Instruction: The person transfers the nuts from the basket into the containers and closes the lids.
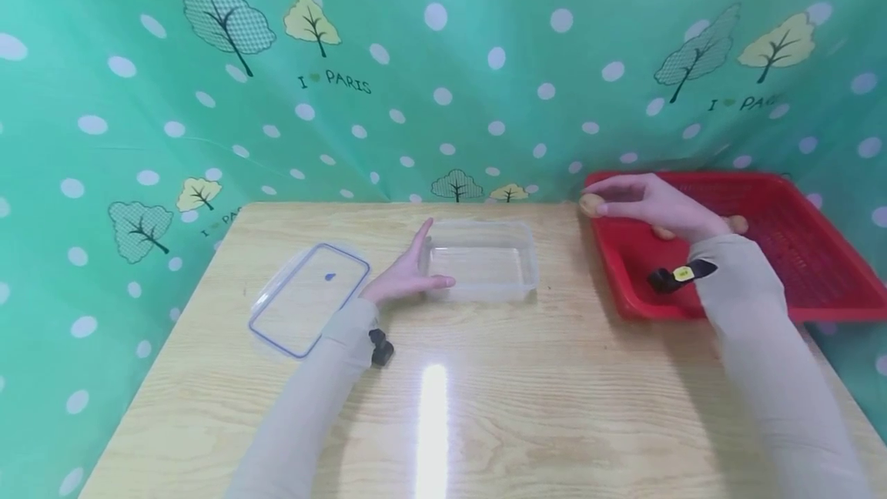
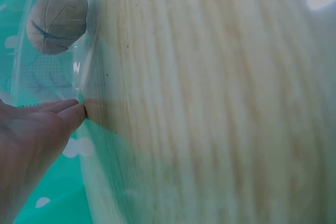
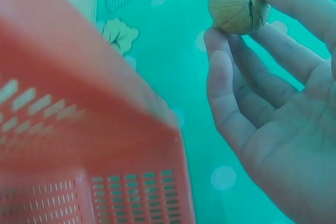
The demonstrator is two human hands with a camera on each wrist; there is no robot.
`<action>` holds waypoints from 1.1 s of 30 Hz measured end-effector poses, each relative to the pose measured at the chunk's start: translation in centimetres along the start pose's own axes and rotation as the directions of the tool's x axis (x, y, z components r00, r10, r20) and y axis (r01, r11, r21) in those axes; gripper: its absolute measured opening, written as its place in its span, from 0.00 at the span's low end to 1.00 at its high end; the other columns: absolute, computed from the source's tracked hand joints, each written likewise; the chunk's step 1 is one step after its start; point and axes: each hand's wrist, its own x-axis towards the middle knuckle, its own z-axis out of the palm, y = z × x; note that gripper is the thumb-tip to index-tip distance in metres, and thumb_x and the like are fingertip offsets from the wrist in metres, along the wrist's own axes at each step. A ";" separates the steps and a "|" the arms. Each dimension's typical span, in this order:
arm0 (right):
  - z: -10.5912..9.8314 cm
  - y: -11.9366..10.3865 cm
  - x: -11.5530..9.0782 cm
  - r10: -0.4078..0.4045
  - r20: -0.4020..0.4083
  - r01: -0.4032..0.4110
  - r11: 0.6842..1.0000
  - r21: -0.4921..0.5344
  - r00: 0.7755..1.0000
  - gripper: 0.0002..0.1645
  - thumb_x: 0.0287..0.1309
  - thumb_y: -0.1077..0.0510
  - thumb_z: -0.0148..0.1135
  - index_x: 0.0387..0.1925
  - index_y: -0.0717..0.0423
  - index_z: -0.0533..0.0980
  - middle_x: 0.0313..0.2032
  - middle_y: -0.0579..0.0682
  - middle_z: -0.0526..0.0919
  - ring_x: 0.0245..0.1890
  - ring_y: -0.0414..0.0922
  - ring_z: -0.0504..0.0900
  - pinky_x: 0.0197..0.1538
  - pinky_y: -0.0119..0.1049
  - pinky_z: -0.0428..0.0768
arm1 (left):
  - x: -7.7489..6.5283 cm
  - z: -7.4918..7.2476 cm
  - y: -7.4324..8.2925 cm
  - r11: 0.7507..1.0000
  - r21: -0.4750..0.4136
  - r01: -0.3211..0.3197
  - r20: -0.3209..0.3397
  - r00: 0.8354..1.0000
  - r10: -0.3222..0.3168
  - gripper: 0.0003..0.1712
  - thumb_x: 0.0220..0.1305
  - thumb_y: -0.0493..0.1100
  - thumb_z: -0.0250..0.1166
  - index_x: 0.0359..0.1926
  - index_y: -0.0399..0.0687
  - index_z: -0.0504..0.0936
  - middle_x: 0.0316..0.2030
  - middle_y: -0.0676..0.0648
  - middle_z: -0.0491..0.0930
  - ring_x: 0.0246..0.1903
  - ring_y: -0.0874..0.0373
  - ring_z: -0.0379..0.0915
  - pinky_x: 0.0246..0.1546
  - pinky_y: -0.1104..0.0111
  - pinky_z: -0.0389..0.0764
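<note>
My right hand (image 1: 654, 202) pinches a walnut (image 3: 239, 6) between thumb and fingertips, above the left back corner of a red plastic basket (image 1: 693, 313). Its seam shows as a dark line. Further walnuts (image 1: 738, 224) lie in the basket, partly behind that hand. A clear rectangular container (image 1: 478, 293) stands on the table. Against its left end rests my left hand (image 1: 409, 272), fingers straight toward the back and thumb along the near side. Through clear plastic in the left wrist view appears a walnut (image 2: 58, 20); the head view shows none inside the container.
Left of the container lies a clear lid (image 1: 309, 300) with a blue seal. The wooden table (image 1: 554, 406) ends at a green dotted curtain (image 1: 443, 60) at the back. A bright light reflection crosses the table's front.
</note>
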 end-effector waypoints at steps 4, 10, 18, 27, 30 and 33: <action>0.9 -0.7 0.4 -0.043 0.000 0.043 0.999 0.023 0.999 0.29 0.58 0.47 0.67 0.61 0.46 0.74 0.56 0.45 0.76 0.56 0.44 0.69 0.56 0.48 0.74 | 0.0 0.0 0.0 1.000 -0.002 0.001 -0.003 1.000 -0.001 0.70 0.51 0.52 0.75 0.75 0.71 0.27 0.74 0.37 0.39 0.72 0.40 0.37 0.66 0.41 0.45; 2.2 -2.2 0.9 -0.055 0.007 0.055 0.998 -0.024 0.998 0.31 0.56 0.44 0.68 0.61 0.44 0.74 0.55 0.45 0.77 0.56 0.45 0.70 0.55 0.48 0.73 | 0.0 0.1 -0.3 1.000 -0.011 -0.007 -0.006 1.000 0.007 0.71 0.50 0.53 0.75 0.75 0.71 0.27 0.74 0.37 0.40 0.71 0.39 0.39 0.66 0.41 0.46; 4.2 -3.7 1.8 -0.123 0.056 0.121 0.992 0.032 0.991 0.27 0.59 0.49 0.67 0.59 0.50 0.76 0.54 0.49 0.79 0.54 0.47 0.75 0.58 0.49 0.72 | -0.1 0.2 -0.1 0.999 -0.030 -0.014 -0.002 1.000 0.014 0.71 0.49 0.53 0.76 0.75 0.71 0.27 0.74 0.36 0.39 0.71 0.38 0.40 0.66 0.42 0.47; 6.9 -4.6 3.1 -0.182 0.113 0.174 0.981 0.080 0.977 0.27 0.60 0.51 0.66 0.60 0.51 0.75 0.57 0.52 0.77 0.59 0.51 0.71 0.59 0.55 0.71 | -0.2 0.3 -0.2 0.999 -0.052 -0.016 -0.012 1.000 0.015 0.71 0.49 0.52 0.76 0.74 0.73 0.27 0.74 0.37 0.39 0.71 0.39 0.39 0.66 0.43 0.46; 7.7 -4.8 3.5 -0.207 0.133 0.195 0.976 0.101 0.969 0.27 0.60 0.52 0.66 0.60 0.53 0.75 0.56 0.52 0.77 0.58 0.51 0.72 0.59 0.54 0.71 | -0.1 0.2 -0.2 0.999 -0.048 -0.020 -0.013 1.000 0.020 0.71 0.48 0.52 0.76 0.74 0.74 0.27 0.74 0.37 0.39 0.71 0.39 0.39 0.66 0.42 0.46; 8.5 -4.9 4.0 -0.219 0.153 0.201 0.972 0.125 0.964 0.27 0.60 0.52 0.66 0.60 0.52 0.75 0.56 0.51 0.78 0.57 0.51 0.73 0.61 0.54 0.69 | -0.2 0.1 -0.2 0.999 -0.045 -0.022 -0.018 1.000 0.021 0.71 0.48 0.53 0.76 0.74 0.74 0.27 0.74 0.37 0.40 0.71 0.38 0.39 0.66 0.42 0.46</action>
